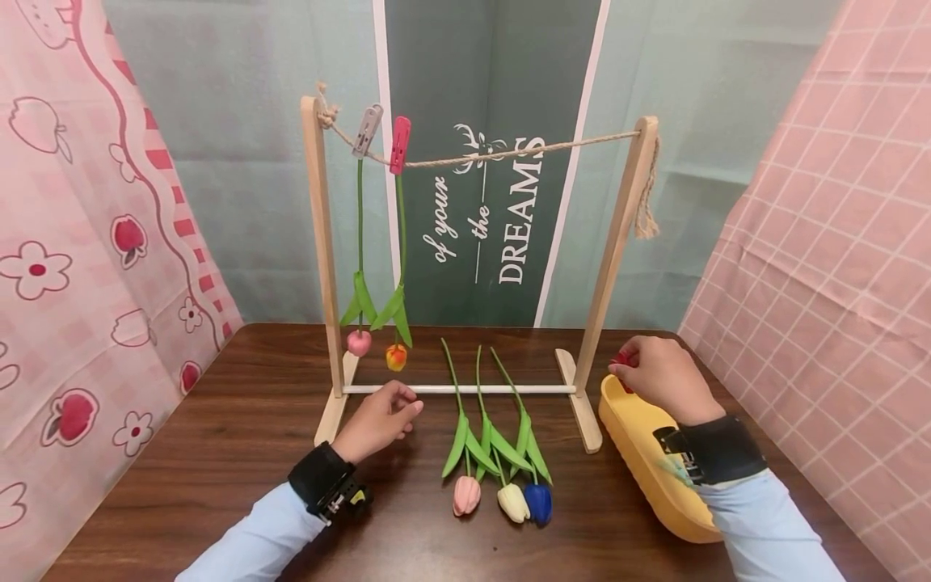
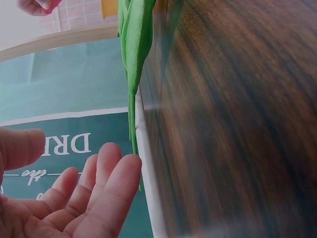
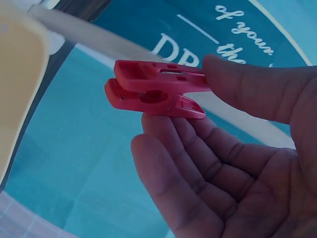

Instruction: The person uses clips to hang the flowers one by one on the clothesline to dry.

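Above the far end of a yellow basket [image 1: 647, 461], my right hand [image 1: 665, 376] pinches a red clothespin [image 3: 153, 87] between thumb and fingers. My left hand [image 1: 381, 420] holds nothing, its fingers loosely bent, near the white crossbar [image 1: 502, 390] of a wooden stand. Three tulips lie side by side on the table to its right: a pink tulip [image 1: 466, 495], a cream tulip [image 1: 514, 503] and a blue tulip [image 1: 538, 503]. From the stand's rope [image 1: 509, 153] hang a pink tulip [image 1: 359, 343] under a grey clothespin [image 1: 367, 131] and an orange-yellow tulip [image 1: 396, 356] under a red clothespin [image 1: 400, 145].
The stand has a left post [image 1: 323, 250] and a right post [image 1: 617, 250], with feet on the brown table [image 1: 240, 461]. Curtains surround the table: a pink patterned one [image 1: 109, 283] at left, a pink checked one [image 1: 815, 267] at right, a green lettered one behind.
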`<action>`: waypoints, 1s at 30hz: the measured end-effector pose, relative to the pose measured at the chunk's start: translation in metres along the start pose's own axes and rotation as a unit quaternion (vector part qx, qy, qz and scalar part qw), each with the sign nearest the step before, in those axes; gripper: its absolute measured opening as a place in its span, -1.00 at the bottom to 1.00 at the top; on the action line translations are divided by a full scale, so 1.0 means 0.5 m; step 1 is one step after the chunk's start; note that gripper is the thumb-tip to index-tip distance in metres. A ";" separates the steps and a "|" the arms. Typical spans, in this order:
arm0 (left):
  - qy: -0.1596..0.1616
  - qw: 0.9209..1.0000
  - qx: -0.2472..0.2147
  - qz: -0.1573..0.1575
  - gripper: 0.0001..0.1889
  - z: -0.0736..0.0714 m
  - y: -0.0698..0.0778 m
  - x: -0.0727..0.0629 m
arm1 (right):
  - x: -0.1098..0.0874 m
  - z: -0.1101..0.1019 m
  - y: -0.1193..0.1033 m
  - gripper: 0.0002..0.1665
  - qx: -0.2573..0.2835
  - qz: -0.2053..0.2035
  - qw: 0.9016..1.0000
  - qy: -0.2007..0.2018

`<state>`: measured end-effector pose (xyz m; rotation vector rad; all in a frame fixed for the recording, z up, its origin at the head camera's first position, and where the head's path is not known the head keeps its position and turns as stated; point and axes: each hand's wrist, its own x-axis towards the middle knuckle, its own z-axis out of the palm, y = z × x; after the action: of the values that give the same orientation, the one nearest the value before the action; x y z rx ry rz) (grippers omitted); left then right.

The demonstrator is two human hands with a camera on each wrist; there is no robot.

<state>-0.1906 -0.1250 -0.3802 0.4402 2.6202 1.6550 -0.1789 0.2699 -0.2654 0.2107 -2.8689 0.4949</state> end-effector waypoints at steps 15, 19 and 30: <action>-0.018 0.998 -0.042 -0.033 -0.78 0.033 0.002 0.032 | 0.012 0.048 -0.059 -0.74 0.077 0.004 0.997 -0.011; -0.021 0.997 -0.054 -0.047 -0.77 0.043 0.003 0.038 | 0.017 0.063 -0.069 -0.73 0.086 0.003 0.996 -0.008; -0.037 0.995 -0.065 -0.066 -0.77 0.069 0.000 0.058 | 0.025 0.098 -0.099 -0.69 0.111 -0.006 0.994 -0.001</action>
<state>-0.2128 -0.0875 -0.3916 0.3110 2.4146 1.7188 -0.1918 0.2053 -0.2921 0.2657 -2.8088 0.8132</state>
